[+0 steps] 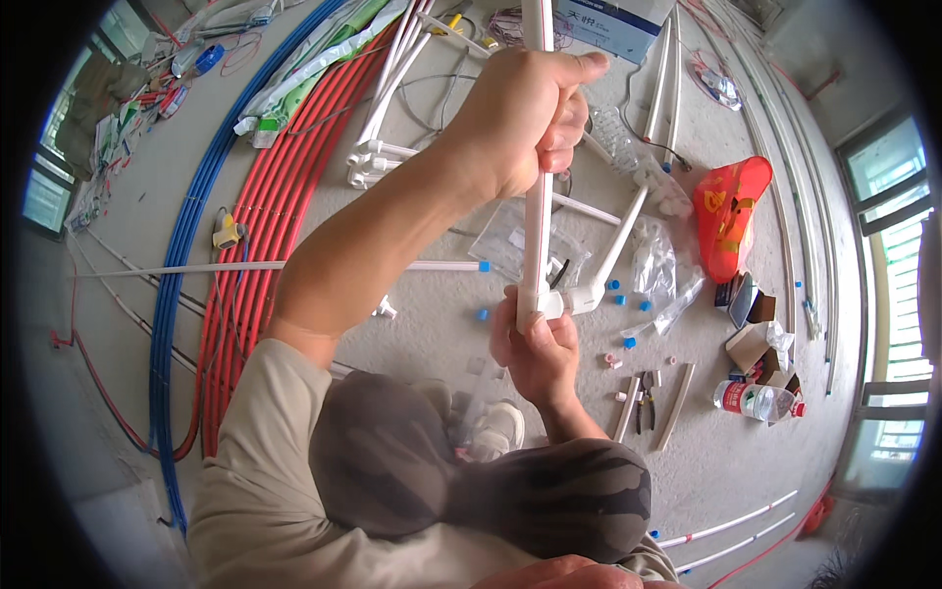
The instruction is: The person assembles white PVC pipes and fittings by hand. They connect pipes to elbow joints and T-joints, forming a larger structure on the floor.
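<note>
Fingers wrapped round it, my left hand [535, 123] is closed on a long white plastic pipe [537, 221] that stands nearly upright before me. At its lower end sits a white pipe fitting [531, 299], gripped between the thumb and fingers of my right hand [542, 358]. A second white elbow fitting [586, 296] joins it on the right, and a shorter white pipe [622, 236] slants up and right from there. My legs partly hide the right forearm.
Bundles of red pipes [285, 211] and blue pipes [196, 196] lie at the left. On the right are a red bag [731, 221], a plastic bottle [758, 401] and pliers [645, 401]. Blue caps [629, 343] lie scattered. A carton [613, 27] stands at the far side.
</note>
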A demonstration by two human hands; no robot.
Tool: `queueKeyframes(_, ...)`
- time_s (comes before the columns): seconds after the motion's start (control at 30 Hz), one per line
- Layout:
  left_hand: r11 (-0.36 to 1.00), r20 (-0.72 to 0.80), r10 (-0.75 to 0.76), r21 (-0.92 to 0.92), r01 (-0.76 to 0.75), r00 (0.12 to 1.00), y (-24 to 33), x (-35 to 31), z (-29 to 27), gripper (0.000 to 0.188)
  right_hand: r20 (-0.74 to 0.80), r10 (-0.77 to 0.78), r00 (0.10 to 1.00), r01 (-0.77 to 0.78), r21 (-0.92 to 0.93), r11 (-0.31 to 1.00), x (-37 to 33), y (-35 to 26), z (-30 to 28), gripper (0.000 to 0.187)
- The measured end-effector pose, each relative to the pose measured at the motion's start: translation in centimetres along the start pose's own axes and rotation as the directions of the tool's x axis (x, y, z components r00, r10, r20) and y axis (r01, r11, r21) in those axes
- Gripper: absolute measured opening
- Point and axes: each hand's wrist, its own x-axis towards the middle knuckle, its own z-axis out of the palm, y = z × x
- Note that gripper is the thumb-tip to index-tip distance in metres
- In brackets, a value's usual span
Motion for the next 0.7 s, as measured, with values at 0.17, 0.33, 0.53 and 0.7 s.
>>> queueKeyframes(0.17, 0.998, -0.028, -0.004, -0.066, 0.002, 1.000, -1.4, 0.5, -1.0, 0.054, -0.071, -0.041, 0.997, 0.045, 0.061, 0.997, -0.7, 0.5, 1.0, 0.038)
queueKeyframes(0.33, 0.995, -0.075, -0.016, -0.100, 0.008, 0.997, -2.6, 0.2, -0.7, 0.055, -0.170, -0.082, 0.982, 0.096, 0.077, 0.992, -1.7, 0.5, 1.1, 0.036)
queueKeyframes(0.53, 0.992, -0.082, 0.048, -0.115, -0.058, 0.995, -2.7, -0.8, -0.5, 0.055, -0.158, -0.111, 0.981, 0.118, 0.041, 0.992, -2.1, 0.5, -0.1, 0.042)
queueKeyframes(0.7, 0.987, -0.059, 0.079, -0.138, -0.086, 0.995, -1.8, -2.6, -0.5, 0.051, -0.172, -0.190, 0.967, 0.189, -0.022, 0.982, -2.6, 1.1, 0.6, 0.045)
